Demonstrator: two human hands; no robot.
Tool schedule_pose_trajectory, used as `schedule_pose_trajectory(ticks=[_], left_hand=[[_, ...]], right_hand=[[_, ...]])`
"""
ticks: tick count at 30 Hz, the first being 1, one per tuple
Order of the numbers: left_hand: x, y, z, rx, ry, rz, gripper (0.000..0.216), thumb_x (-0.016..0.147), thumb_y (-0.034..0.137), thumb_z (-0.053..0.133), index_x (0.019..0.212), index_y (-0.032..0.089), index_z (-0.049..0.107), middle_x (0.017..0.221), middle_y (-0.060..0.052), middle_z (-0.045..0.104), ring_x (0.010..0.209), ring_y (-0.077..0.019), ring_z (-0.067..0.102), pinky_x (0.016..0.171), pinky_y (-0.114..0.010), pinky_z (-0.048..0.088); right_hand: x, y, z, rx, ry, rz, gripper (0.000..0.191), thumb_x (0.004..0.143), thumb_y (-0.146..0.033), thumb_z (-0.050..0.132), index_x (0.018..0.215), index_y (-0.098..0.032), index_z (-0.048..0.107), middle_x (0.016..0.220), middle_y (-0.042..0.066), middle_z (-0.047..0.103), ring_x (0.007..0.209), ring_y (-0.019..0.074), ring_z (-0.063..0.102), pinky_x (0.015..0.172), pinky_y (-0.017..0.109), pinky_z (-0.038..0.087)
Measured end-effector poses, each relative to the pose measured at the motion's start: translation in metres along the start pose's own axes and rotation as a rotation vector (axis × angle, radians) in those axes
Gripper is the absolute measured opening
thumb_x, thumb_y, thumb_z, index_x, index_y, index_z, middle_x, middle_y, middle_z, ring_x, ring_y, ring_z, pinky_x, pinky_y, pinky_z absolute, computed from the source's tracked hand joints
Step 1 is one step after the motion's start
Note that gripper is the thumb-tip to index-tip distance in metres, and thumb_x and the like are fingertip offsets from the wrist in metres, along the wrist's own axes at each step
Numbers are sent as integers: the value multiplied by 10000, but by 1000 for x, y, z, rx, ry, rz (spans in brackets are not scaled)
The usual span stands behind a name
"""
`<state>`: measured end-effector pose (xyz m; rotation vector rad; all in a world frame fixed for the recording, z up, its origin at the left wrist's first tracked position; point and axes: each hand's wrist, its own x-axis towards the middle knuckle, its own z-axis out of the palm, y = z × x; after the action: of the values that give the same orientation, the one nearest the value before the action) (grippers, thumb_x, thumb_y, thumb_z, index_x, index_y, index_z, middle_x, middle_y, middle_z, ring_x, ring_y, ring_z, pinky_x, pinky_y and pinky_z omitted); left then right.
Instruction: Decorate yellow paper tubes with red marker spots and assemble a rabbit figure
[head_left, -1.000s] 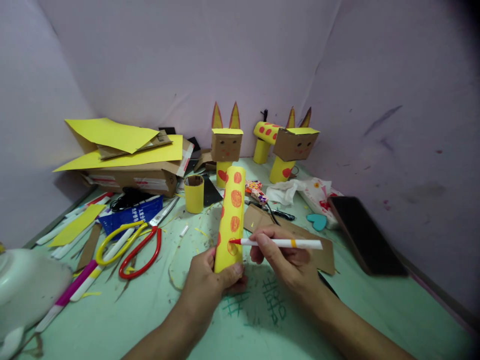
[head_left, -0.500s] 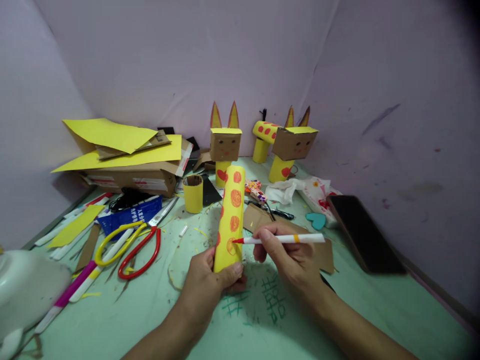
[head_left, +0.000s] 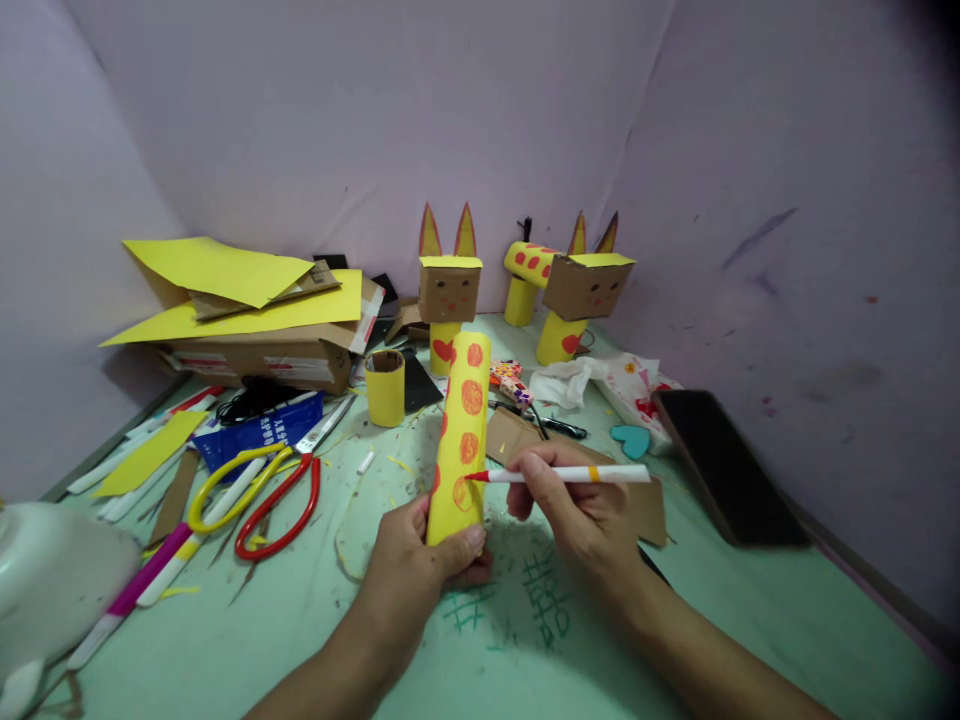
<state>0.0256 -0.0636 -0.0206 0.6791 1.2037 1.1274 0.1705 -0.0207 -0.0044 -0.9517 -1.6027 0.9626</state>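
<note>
My left hand [head_left: 435, 562] is closed around the lower end of a yellow tube [head_left: 456, 515], which leans slightly right at its far end. Red spots run along the tube; the nearest one is a loose outline, partly coloured. My right hand [head_left: 574, 510] pinches a red felt-tip pen [head_left: 559, 474] with a white barrel and an orange band. The pen's red tip meets the top of that nearest spot. Behind the tube stands a cardboard animal head [head_left: 450, 292] with pointed ears on a yellow neck. A short yellow tube [head_left: 385, 390] stands to the left.
Scissors [head_left: 277, 500] with yellow and red handles lie at left among several pens. Yellow sheets and cardboard [head_left: 247, 330] are stacked behind. A spotted yellow animal figure [head_left: 562, 280] stands back right. A phone [head_left: 727, 470] lies at right, near a tissue pack [head_left: 637, 385].
The pen tip has shifted slightly upward on the nearest red spot. My left hand keeps the tube in nearly the same place, and the view has moved very slightly.
</note>
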Motion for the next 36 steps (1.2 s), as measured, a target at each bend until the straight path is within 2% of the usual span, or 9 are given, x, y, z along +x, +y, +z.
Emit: schedule_pose_trajectory(ticks=[7,16,21,26,32,36], left_hand=[[0,-1,0,1,-6,9,361,576,278,778,846,96,621,633,-11,600,568,-120,560,515,-222,486],[-2,3,0,-25,5,-18,378,553,301,787,837,101,637,651,-21,620,595,-140,582,548,-255,520],[-4,4,1,-17,26,-27,368,553,287,788,836,107,636,666,-27,632,600,-144,595,549,-253,523],[-3,4,1,-23,24,-18,373,543,295,794,820,99,637,651,-32,629,582,-143,592,527,-245,516],[-4,5,0,-16,8,-28,384,545,298,793,828,98,629,649,-33,634,579,-145,600,521,-239,515],[-5,5,0,-6,6,-28,372,550,297,786,824,98,631,648,-34,631,581,-143,597,513,-228,505]], right_hand=[[1,-2,-2,-12,11,13,292,874,-371,481,694,-173,597,518,-8,571,498,124,537,506,239,429],[1,-3,-1,-28,-54,35,275,840,-354,488,664,-166,587,469,-8,556,432,117,504,427,223,388],[3,-4,-1,-33,-2,12,284,856,-363,486,675,-170,591,510,-3,579,481,122,537,482,233,421],[3,-2,-2,-11,-43,18,276,855,-352,487,667,-173,584,479,-16,554,443,116,509,449,229,402],[2,-1,-1,28,-18,3,261,868,-369,489,734,-174,597,556,-6,583,523,128,546,522,246,438],[1,-2,-2,-7,-44,18,278,866,-361,485,692,-174,593,513,-12,569,485,120,525,492,239,418]])
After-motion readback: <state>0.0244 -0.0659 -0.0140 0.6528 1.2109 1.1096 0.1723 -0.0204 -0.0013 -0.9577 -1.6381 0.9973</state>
